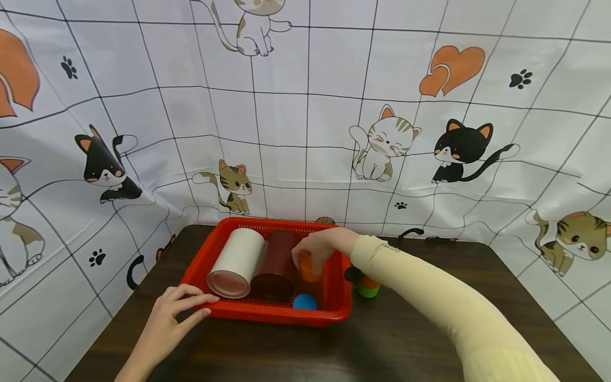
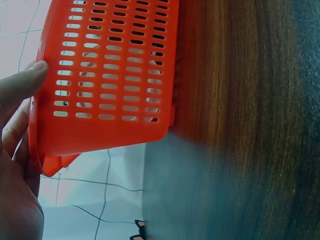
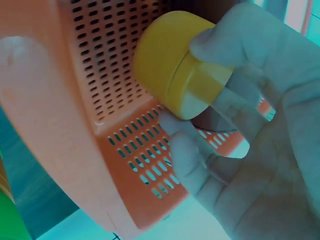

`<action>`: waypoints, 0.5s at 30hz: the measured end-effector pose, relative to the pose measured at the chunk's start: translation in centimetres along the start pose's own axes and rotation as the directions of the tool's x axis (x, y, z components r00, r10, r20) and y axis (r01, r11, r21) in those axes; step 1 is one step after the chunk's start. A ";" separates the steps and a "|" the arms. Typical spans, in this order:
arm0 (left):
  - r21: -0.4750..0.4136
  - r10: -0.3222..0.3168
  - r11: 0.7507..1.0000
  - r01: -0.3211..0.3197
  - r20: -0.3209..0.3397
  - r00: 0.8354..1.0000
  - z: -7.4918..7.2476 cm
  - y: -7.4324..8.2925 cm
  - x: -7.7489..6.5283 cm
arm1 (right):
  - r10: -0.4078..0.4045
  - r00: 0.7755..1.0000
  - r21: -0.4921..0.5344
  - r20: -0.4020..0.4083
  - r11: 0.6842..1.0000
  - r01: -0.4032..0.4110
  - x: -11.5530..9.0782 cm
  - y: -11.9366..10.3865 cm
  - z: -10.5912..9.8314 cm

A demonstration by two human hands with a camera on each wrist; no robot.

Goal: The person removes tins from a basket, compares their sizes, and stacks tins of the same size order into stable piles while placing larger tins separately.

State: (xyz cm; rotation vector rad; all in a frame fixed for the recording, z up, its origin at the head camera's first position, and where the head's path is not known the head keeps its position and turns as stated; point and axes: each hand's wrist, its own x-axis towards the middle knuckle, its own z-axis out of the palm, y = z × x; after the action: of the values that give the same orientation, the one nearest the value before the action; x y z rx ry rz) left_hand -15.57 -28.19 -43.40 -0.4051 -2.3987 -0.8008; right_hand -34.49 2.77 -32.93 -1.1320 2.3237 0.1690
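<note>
At its front left corner, my left hand [image 1: 169,318] pinches the rim of a red plastic basket [image 1: 286,314], thumb outside in the left wrist view. My right hand [image 1: 321,248] reaches into the basket's right side and holds a small orange cylinder [image 1: 309,270] between thumb and fingers. It looks yellow, with a seam round it, in the right wrist view [image 3: 175,65]. A white cylindrical canister [image 1: 241,252] and a dark brown one [image 1: 278,260] lie side by side in the basket. A blue round object [image 1: 304,302] sits near the front wall.
Just right of the basket stands a green and orange object [image 1: 368,289] with a dark part, partly hidden by my right sleeve. The dark wooden table [image 1: 406,329] meets a white cat-print sheet [image 1: 305,122] along its back and sides.
</note>
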 end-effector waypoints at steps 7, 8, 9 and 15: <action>0.000 0.009 1.000 -0.009 -0.012 1.000 -0.1 0.0 -0.1 | -0.033 0.993 0.035 -0.110 0.999 0.037 -0.8 -0.1 -0.1; -0.001 0.013 1.000 -0.013 -0.016 1.000 -0.1 -0.1 -0.1 | -0.039 0.992 0.039 -0.122 0.998 0.044 -0.9 0.0 -0.2; -0.002 0.017 1.000 -0.017 -0.019 1.000 -0.1 -0.1 -0.1 | -0.047 0.990 0.044 -0.133 0.998 0.053 -1.0 0.0 -0.2; -0.012 0.028 1.000 -0.029 -0.024 0.999 0.0 -0.2 0.0 | -0.105 0.970 0.054 -0.218 0.991 0.120 -1.7 0.3 -0.6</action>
State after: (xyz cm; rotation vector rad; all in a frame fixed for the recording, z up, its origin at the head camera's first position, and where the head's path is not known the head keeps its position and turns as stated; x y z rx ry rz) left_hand -15.62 -28.31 -43.50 -0.4312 -2.3617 -0.8035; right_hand -34.12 3.99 -31.59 -1.3001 2.4220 -0.0762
